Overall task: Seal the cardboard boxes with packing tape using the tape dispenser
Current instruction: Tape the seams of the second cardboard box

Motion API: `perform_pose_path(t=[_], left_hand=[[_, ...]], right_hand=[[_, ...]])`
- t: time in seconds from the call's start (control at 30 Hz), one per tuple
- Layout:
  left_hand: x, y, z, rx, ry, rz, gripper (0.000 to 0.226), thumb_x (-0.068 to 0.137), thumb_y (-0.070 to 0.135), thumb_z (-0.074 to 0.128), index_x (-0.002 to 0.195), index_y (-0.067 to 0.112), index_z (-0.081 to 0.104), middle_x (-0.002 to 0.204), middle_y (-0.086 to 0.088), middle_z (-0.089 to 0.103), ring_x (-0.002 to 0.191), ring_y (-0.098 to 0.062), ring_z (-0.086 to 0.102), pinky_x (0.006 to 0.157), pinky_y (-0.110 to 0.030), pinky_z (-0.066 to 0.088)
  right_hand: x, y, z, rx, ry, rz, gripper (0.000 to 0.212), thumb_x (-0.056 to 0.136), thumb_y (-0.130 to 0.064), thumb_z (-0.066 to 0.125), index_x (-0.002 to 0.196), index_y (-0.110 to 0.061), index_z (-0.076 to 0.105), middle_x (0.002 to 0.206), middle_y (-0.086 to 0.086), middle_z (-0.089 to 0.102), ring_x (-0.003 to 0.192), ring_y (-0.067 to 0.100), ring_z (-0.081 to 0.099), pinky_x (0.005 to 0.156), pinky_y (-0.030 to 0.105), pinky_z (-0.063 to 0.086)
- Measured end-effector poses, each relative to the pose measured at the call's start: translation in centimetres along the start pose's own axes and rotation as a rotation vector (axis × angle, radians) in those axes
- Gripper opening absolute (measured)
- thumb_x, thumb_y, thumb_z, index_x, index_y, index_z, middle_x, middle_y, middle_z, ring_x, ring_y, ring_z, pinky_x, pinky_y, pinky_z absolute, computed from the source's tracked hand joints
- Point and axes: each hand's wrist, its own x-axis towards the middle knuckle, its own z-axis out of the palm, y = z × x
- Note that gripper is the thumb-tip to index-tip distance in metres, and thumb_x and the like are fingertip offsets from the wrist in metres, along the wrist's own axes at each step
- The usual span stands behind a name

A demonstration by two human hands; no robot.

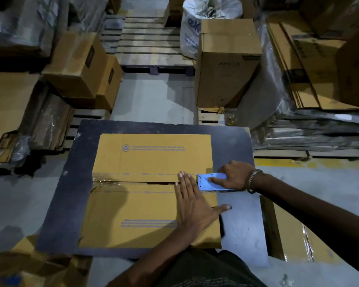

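Observation:
A closed cardboard box (149,160) sits on a dark table (71,193) in front of me. Clear packing tape (112,182) runs along its centre seam from the left edge toward the right, crinkled at the left end. My left hand (193,201) lies flat on the box near the right end of the seam, fingers straight and thumb spread out. My right hand (232,176) grips the blue tape dispenser (210,181) at the box's right edge, index finger stretched along its side. A metal bracelet is on that wrist.
Stacked cardboard boxes (81,67) stand at the left, and a tall box (226,65) at the back right beside a white sack (193,27). Flat cartons (311,75) and wrapped bundles are piled on the right. A wooden pallet (149,42) lies behind the table.

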Motion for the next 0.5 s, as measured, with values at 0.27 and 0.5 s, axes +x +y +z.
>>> perform_pose_path(t=[0.27, 0.5], left_hand=[[0.3, -0.1, 0.4, 0.132, 0.049, -0.005, 0.131, 0.081, 0.092, 0.030, 0.164, -0.004, 0.001, 0.173, -0.024, -0.012, 0.162, -0.033, -0.015, 0.130, -0.055, 0.001], [0.8, -0.1, 0.7, 0.177, 0.038, 0.008, 0.134, 0.079, 0.093, 0.032, 0.164, -0.003, -0.005, 0.172, -0.023, -0.018, 0.161, -0.031, -0.020, 0.130, -0.055, -0.001]], right_hand=[[-0.3, 0.8, 0.5, 0.066, 0.004, -0.004, 0.091, 0.079, -0.097, 0.023, 0.066, -0.015, 0.059, 0.063, 0.000, 0.061, 0.057, 0.017, 0.056, 0.054, 0.035, 0.042], [-2.0, 3.3, 0.4, 0.109, -0.016, 0.016, 0.091, 0.075, -0.099, 0.021, 0.070, -0.019, 0.063, 0.066, -0.002, 0.064, 0.059, 0.015, 0.059, 0.053, 0.033, 0.042]])
